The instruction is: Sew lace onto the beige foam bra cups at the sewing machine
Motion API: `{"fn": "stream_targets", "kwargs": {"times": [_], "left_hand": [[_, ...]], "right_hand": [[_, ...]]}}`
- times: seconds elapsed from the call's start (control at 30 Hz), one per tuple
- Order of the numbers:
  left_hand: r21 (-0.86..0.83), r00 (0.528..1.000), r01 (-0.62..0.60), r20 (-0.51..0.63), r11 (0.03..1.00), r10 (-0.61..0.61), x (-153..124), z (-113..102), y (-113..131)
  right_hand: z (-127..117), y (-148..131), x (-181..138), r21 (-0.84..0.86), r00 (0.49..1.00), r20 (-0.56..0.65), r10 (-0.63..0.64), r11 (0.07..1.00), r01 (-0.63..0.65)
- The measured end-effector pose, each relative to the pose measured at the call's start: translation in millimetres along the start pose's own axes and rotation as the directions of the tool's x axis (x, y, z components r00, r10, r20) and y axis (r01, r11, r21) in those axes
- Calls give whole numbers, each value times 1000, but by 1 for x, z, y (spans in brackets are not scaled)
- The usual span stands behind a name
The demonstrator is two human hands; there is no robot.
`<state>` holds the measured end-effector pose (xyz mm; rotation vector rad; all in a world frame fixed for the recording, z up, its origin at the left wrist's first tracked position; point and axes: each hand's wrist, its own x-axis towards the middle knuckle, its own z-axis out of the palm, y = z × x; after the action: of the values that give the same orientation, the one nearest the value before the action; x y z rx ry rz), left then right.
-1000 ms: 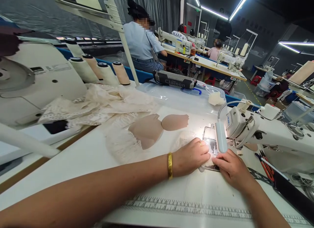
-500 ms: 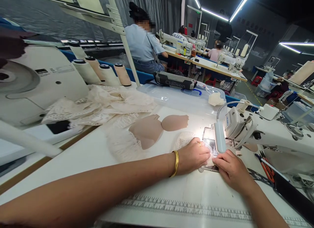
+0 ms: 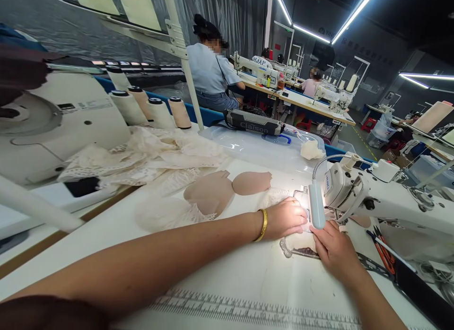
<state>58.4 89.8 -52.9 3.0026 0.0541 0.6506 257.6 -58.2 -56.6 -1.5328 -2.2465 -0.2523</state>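
Observation:
At the sewing machine's lit needle area, my left hand [image 3: 286,218], with a gold bangle on its wrist, presses its closed fingers on a cream lace piece [image 3: 275,196]. My right hand [image 3: 331,245] pinches the right side of the same fabric, thumb and forefinger together close to the left fingertips. Both hands lie just before the sewing machine [image 3: 372,183], whose needle is hidden behind a small lamp [image 3: 316,204]. Left of the hands lie beige fabric cut pieces [image 3: 209,190] and a sheer cream lace piece [image 3: 166,214].
Piled lace [image 3: 159,148] and thread cones [image 3: 180,113] stand at the left by another machine [image 3: 85,122]. A clear plastic lid [image 3: 244,143] is behind. Scissors [image 3: 385,254] lie at the right; a ruler strip [image 3: 248,306] runs along the front. A co-worker [image 3: 213,65] sits beyond.
My left hand has shifted slightly up and right, with the lace moving toward the machine. The sheer lace piece on the left has slid over the beige pieces. The view has shifted slightly.

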Motion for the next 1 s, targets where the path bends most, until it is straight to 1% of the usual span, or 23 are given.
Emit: {"fn": "stream_targets", "kwargs": {"times": [0.27,0.37,0.47,0.53,0.67,0.73,0.87,1.0], "left_hand": [[-4,999,-41,-6,999,41,2,-6,-4],[64,998,-53,-25,997,54,2,-8,-3],[170,994,-54,-86,984,70,2,-8,1],[200,990,-77,-105,977,100,1,-7,2],[152,985,-118,-107,981,135,0,-4,2],[127,988,-106,-103,986,119,0,-4,2],[120,998,-50,-43,992,55,2,-7,2],[131,999,-1,-49,991,8,5,-9,2]], "right_hand": [[1,0,0,0,1000,-6,14,1000,-14],[-2,-2,1,-13,1000,21,9,1000,-9],[-6,-5,1,-18,998,69,10,1000,-9],[-7,-7,1,-11,998,69,12,1000,-11],[-7,-7,1,-2,998,54,13,1000,-13],[-6,-7,0,-8,999,49,13,1000,-12],[-3,-5,1,-37,999,23,27,999,-26],[1,-3,2,-49,999,-5,45,998,-45]]}}
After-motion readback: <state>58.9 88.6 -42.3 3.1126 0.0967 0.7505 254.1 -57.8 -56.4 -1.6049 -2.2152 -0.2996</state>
